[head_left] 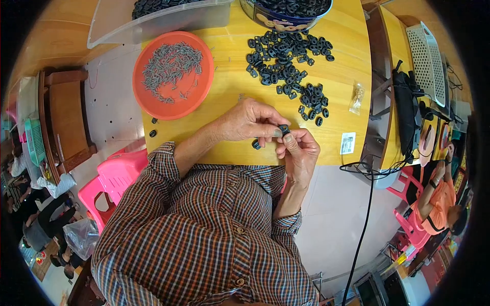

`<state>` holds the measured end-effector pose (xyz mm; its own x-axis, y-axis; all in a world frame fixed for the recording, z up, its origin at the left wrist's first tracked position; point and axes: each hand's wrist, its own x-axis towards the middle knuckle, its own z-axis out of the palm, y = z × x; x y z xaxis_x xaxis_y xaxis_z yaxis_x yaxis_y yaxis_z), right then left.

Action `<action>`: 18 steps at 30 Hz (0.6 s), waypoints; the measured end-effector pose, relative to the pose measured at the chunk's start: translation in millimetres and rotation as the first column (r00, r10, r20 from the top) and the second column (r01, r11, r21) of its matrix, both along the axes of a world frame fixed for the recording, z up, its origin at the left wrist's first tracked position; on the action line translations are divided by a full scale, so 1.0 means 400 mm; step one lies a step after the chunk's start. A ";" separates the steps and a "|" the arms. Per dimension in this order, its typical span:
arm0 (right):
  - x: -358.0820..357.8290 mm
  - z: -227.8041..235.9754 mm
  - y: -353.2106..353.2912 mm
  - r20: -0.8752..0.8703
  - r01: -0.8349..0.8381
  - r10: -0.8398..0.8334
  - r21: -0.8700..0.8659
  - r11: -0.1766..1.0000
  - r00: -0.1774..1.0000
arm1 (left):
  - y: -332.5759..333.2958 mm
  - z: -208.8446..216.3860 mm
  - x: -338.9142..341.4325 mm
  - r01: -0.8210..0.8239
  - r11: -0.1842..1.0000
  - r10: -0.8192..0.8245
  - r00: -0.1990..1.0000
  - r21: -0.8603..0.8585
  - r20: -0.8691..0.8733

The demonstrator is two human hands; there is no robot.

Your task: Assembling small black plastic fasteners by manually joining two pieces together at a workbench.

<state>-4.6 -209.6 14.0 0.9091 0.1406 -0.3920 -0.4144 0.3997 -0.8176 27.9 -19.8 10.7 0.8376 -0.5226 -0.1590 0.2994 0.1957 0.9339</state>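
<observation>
Near the front edge of the yellow table, my left hand [251,121] and my right hand [301,153] meet around one small black plastic cord lock [285,130]. Thumb and fingers of each are closed on it, the right from below and the left from its left side. Just under my left fingers lies another black cord lock [256,144]. Farther off, a loose spread of black two-holed cord locks [279,66] covers the table. To the left, an orange round plate [200,94] holds a heap of small grey metal springs [171,65].
A clear plastic bin [204,19] and a round dark-blue tin [286,23], both with black pieces, stand at the far edge. A small clear bag [357,97] and white label [348,143] lie right. Pink chair [120,171] stands left; black cable [363,229] hangs right.
</observation>
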 end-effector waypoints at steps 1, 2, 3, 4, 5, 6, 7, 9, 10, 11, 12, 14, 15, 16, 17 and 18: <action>0.000 0.000 -0.001 -0.008 -0.004 0.004 0.018 1.000 1.000 | 0.000 0.001 -0.001 -0.001 1.000 0.001 1.000 0.000 -0.001; 0.000 -0.002 -0.003 -0.009 -0.004 0.004 0.017 1.000 1.000 | 0.000 0.001 -0.001 0.005 1.000 -0.005 1.000 0.000 -0.029; -0.001 -0.004 -0.004 -0.020 -0.004 0.005 0.013 1.000 1.000 | -0.001 0.002 -0.001 0.011 1.000 -0.011 0.998 0.000 -0.058; -0.001 -0.005 -0.005 -0.031 -0.004 0.004 0.009 1.000 0.999 | -0.001 0.003 0.000 0.012 1.000 -0.012 0.998 -0.001 -0.059; -0.001 -0.005 -0.005 -0.032 -0.005 0.006 0.010 1.000 0.999 | -0.001 0.004 0.000 0.020 1.000 -0.020 0.998 0.007 -0.053; -0.001 -0.004 -0.005 -0.037 -0.011 0.012 0.003 1.000 0.999 | 0.000 0.005 0.000 0.029 0.999 -0.028 0.999 0.016 -0.046; 0.000 -0.004 -0.004 -0.042 -0.017 0.017 -0.003 1.000 0.999 | 0.001 0.004 0.000 0.028 0.999 -0.027 0.999 0.017 -0.046; 0.001 -0.002 -0.004 -0.043 -0.019 0.019 -0.001 1.000 0.999 | 0.001 0.002 -0.001 0.033 0.999 -0.033 0.998 0.006 -0.049; 0.001 0.000 -0.004 -0.045 -0.022 0.022 0.002 1.000 0.999 | 0.002 0.004 -0.001 0.034 0.999 -0.033 0.998 0.006 -0.048; 0.002 -0.002 -0.004 -0.047 -0.022 0.022 0.001 1.000 0.999 | 0.004 0.002 0.001 0.039 0.999 -0.039 0.999 0.005 -0.039; 0.002 -0.003 -0.004 -0.046 -0.029 0.028 -0.008 1.000 0.999 | 0.005 0.001 0.002 0.044 0.999 -0.044 0.999 0.004 -0.029; 0.002 0.001 -0.001 -0.044 -0.034 0.033 -0.016 0.999 0.998 | -0.001 0.000 -0.002 0.016 1.000 -0.016 0.998 -0.006 -0.058; 0.000 0.007 0.006 -0.040 -0.008 0.007 -0.023 1.000 0.999 | -0.005 0.001 -0.003 -0.013 1.000 0.011 0.996 -0.015 -0.086; -0.001 0.014 0.013 -0.037 0.018 -0.019 -0.030 0.999 0.999 | -0.009 0.002 -0.003 -0.011 1.000 0.010 0.996 -0.015 -0.085; 0.000 0.020 0.020 -0.036 0.017 -0.018 -0.028 0.999 0.999 | -0.012 0.004 -0.003 -0.044 0.999 0.042 0.994 -0.017 -0.099; 0.001 0.025 0.028 -0.012 0.037 -0.038 -0.077 0.996 0.999 | -0.015 0.006 -0.004 -0.078 0.997 0.075 0.991 -0.019 -0.113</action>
